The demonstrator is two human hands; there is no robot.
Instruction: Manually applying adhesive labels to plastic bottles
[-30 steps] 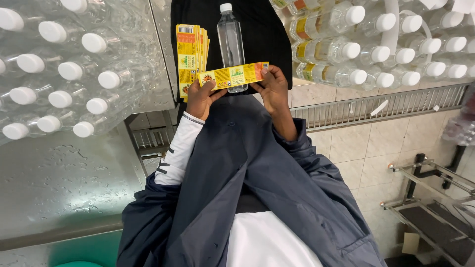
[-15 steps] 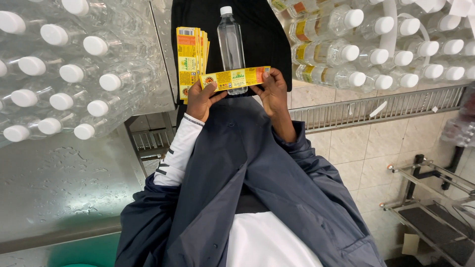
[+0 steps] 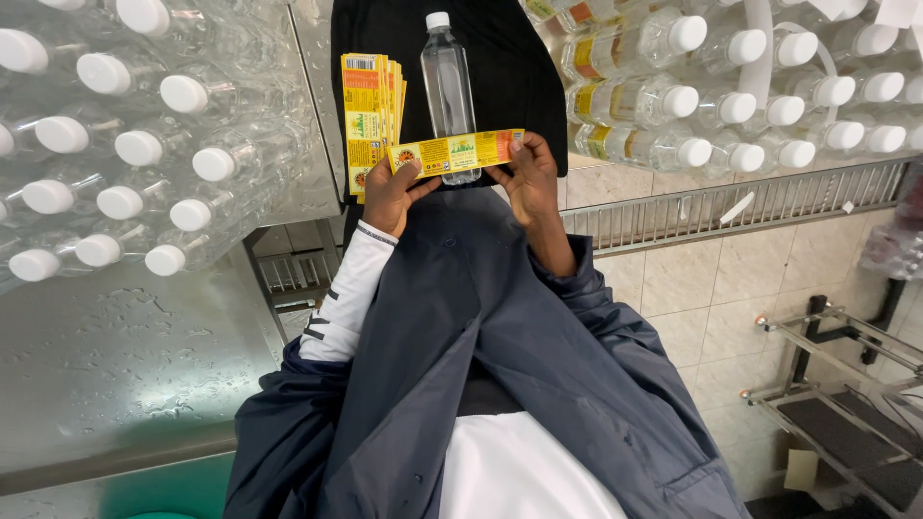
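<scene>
Jacket: a dark blue jacket [image 3: 481, 384] lies over the person's lap, close to the camera, under both wrists.
Left hand: the left hand [image 3: 392, 195] has its fingers curled. The thumb presses on the left end of the label strip.
Right hand: the right hand [image 3: 532, 180] has its fingers bent too. The thumb and fingertips pinch the right end of the strip.
Label strip: the yellow label strip [image 3: 457, 151] is stretched flat between the two thumbs. It lies across the bottom part of the bottle.
Bottle: a clear bottle [image 3: 449, 86] with a white cap lies on a black cloth [image 3: 510, 67]. It points away from the fingers, and its bottom end is right between the two hands.
Label stack: a fanned stack of yellow labels [image 3: 370, 115] lies just past the left fingers, beside the bottle.
Plain bottles: many clear bottles with white caps [image 3: 135, 144] lie well off to the left of the left hand.
Labelled bottles: more capped bottles [image 3: 731, 86], some with labels on, lie past the right fingers.
</scene>
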